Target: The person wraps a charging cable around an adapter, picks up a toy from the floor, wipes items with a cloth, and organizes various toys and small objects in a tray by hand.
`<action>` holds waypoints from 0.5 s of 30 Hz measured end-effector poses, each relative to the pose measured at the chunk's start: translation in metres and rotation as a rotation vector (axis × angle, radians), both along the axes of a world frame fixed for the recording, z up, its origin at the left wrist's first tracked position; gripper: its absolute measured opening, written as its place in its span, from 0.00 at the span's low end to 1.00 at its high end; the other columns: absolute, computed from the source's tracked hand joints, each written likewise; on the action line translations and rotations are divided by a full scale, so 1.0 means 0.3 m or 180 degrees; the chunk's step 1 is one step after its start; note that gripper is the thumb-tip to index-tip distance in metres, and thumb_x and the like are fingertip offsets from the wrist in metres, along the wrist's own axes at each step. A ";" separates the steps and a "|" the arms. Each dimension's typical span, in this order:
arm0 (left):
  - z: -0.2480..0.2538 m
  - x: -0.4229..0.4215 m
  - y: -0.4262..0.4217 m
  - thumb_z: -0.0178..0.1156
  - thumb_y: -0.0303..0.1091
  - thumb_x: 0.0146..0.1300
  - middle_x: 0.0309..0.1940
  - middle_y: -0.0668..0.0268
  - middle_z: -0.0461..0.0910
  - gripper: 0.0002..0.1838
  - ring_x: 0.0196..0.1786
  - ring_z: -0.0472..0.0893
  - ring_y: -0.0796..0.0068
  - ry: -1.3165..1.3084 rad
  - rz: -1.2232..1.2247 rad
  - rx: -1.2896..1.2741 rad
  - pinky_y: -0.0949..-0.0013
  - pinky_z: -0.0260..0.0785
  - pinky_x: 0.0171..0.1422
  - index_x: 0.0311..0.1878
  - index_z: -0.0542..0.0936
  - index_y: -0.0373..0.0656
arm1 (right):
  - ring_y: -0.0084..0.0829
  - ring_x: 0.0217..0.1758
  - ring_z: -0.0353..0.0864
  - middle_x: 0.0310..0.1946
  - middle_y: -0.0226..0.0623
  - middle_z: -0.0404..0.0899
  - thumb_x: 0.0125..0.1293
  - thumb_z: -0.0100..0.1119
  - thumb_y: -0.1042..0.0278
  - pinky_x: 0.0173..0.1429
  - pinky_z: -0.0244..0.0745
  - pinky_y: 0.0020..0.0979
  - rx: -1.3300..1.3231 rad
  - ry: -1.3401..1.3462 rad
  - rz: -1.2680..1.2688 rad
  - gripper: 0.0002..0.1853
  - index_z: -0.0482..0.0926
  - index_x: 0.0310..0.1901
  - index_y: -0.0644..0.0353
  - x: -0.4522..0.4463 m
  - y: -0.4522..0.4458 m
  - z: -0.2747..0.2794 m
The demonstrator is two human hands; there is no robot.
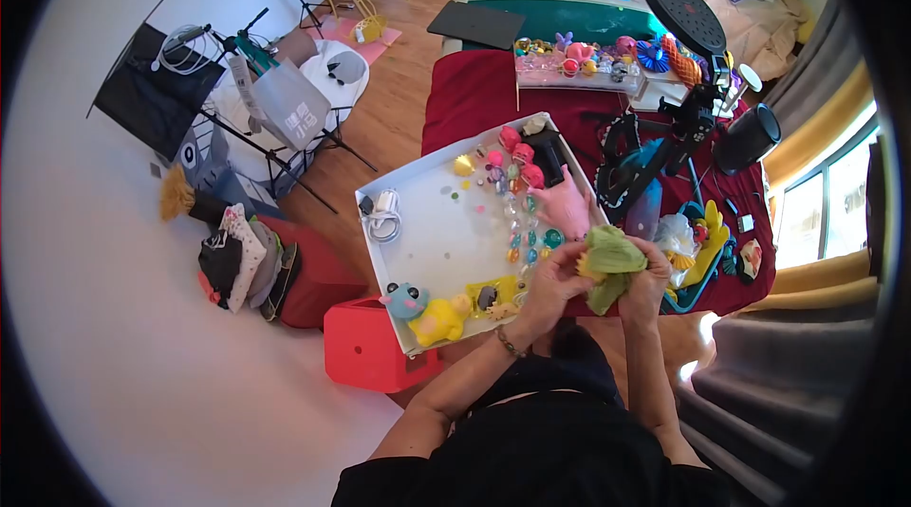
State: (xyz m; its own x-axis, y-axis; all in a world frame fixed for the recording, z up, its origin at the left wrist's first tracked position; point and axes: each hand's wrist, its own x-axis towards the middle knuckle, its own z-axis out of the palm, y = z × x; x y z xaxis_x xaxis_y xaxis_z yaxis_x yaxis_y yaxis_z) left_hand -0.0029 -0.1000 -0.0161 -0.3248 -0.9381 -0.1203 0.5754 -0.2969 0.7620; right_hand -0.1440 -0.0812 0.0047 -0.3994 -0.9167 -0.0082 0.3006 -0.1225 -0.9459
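Both hands meet at the near right corner of a white shallow box (403,251). A crumpled, pale green leaf-like thing (615,256) with a bit of yellow at its left side is between them; its exact kind is unclear. My left hand (553,287) pinches its left, yellow edge. On the other side, my right hand (647,287) is closed around the green part. Just beyond the hands, a pink squishy toy (562,203) lies in the box. A yellow toy (441,320) and a blue-grey big-eyed toy (406,300) are at the near left corner.
White coiled cable (384,218) and rows of small shiny beads (514,227) lie in the box. Behind it on the red cloth (465,94) stand a clear tray of toys (579,75), a black phone-holder stand (688,118) and a black cylinder (750,139). A red stool (365,355) is below left.
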 end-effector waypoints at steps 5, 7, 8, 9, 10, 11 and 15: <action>-0.110 0.246 -0.257 0.54 0.13 0.50 0.42 0.62 0.77 0.20 0.45 0.77 0.75 -0.0782 0.1404 0.0118 0.74 0.71 0.52 0.49 0.72 0.32 | 0.29 0.43 0.81 0.42 0.39 0.80 0.60 0.55 0.79 0.50 0.78 0.30 -0.0389 -0.0870 -0.0117 0.13 0.74 0.48 0.67 -0.077 -0.015 0.029; -0.276 0.373 -0.385 0.54 0.13 0.49 0.44 0.62 0.76 0.22 0.44 0.77 0.74 -0.0746 0.1770 -0.0057 0.74 0.72 0.49 0.51 0.71 0.31 | 0.29 0.43 0.81 0.43 0.39 0.80 0.60 0.56 0.77 0.51 0.78 0.30 -0.0565 -0.0846 -0.0030 0.14 0.74 0.48 0.67 -0.129 0.006 0.044; -0.310 0.408 -0.435 0.57 0.15 0.47 0.40 0.63 0.78 0.20 0.41 0.78 0.77 -0.0864 0.2137 -0.0011 0.76 0.71 0.43 0.48 0.74 0.31 | 0.30 0.46 0.81 0.45 0.41 0.79 0.60 0.56 0.76 0.53 0.77 0.31 -0.0651 -0.0779 0.0029 0.15 0.74 0.49 0.68 -0.174 0.020 0.024; -0.337 0.444 -0.473 0.58 0.16 0.47 0.39 0.63 0.79 0.20 0.40 0.78 0.76 -0.1102 0.2195 0.0056 0.76 0.71 0.43 0.47 0.75 0.31 | 0.31 0.47 0.80 0.46 0.41 0.79 0.60 0.56 0.75 0.54 0.76 0.32 -0.0654 -0.0697 -0.0006 0.16 0.73 0.50 0.68 -0.197 0.035 0.032; -0.357 0.475 -0.507 0.58 0.16 0.47 0.38 0.63 0.79 0.19 0.39 0.78 0.76 -0.1336 0.2249 0.0127 0.76 0.71 0.43 0.46 0.76 0.31 | 0.31 0.48 0.80 0.46 0.42 0.78 0.60 0.56 0.75 0.55 0.76 0.32 -0.0657 -0.0613 -0.0041 0.16 0.73 0.50 0.68 -0.221 0.050 0.058; -0.374 0.497 -0.546 0.59 0.16 0.46 0.37 0.62 0.80 0.19 0.38 0.79 0.76 -0.1567 0.2299 0.0185 0.75 0.71 0.43 0.46 0.77 0.31 | 0.31 0.49 0.79 0.47 0.42 0.78 0.60 0.55 0.75 0.56 0.76 0.33 -0.0677 -0.0530 -0.0081 0.16 0.73 0.51 0.67 -0.249 0.060 0.076; -0.396 0.529 -0.632 0.60 0.18 0.45 0.34 0.62 0.81 0.18 0.36 0.80 0.74 -0.2705 0.2247 0.0092 0.74 0.71 0.42 0.44 0.80 0.33 | 0.32 0.48 0.79 0.46 0.41 0.78 0.59 0.54 0.76 0.56 0.75 0.32 -0.0537 -0.0573 -0.0377 0.15 0.72 0.49 0.68 -0.356 0.116 0.108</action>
State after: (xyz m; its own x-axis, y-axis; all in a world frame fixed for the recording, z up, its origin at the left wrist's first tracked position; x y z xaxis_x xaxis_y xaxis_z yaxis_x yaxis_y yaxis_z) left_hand 0.1558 -0.2896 -0.1348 0.4815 -0.8732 -0.0753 -0.0852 -0.1322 0.9876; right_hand -0.2508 -0.0463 0.0370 -0.5099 -0.8581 0.0602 0.4362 -0.3183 -0.8417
